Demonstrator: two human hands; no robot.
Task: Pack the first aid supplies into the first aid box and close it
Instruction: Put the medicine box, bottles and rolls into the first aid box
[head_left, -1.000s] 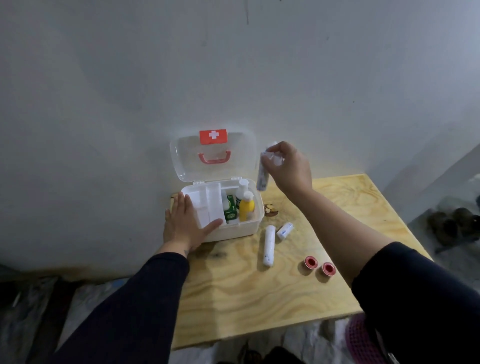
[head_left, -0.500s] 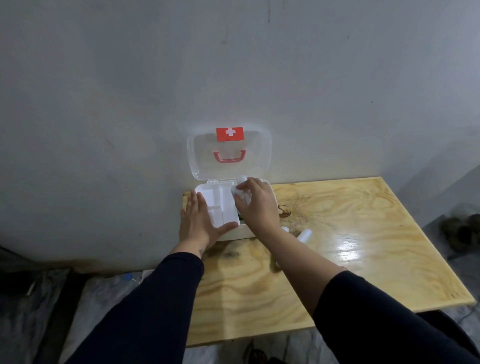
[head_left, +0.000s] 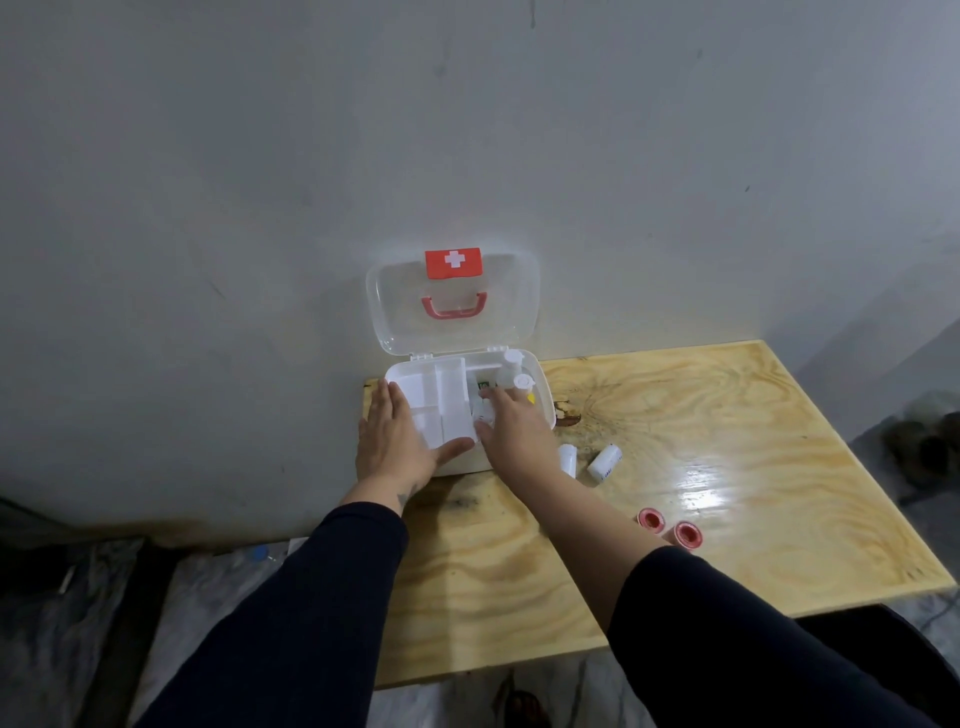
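Observation:
The white first aid box (head_left: 540, 384) stands at the table's far left corner against the wall, its clear lid (head_left: 452, 304) with a red cross upright. A white divider tray (head_left: 441, 400) fills its left half; bottles with white caps (head_left: 511, 364) stand in the right half. My left hand (head_left: 397, 441) lies flat against the box's left front, fingers spread. My right hand (head_left: 511, 421) reaches into the box, fingers around a white packet (head_left: 483, 413). On the table lie a long white roll (head_left: 567, 460), a short white roll (head_left: 605, 462) and two red tape rolls (head_left: 670, 525).
The plywood table (head_left: 727, 467) reaches right and toward me, with a dark knot (head_left: 566, 415) just right of the box. A grey wall stands directly behind the box. Shoes (head_left: 924, 447) sit on the floor at right, plastic sheeting at lower left.
My right hand came down from above the box with the white packet and now sits lower inside the box's right half. My left hand stayed on the box. The camera shifted.

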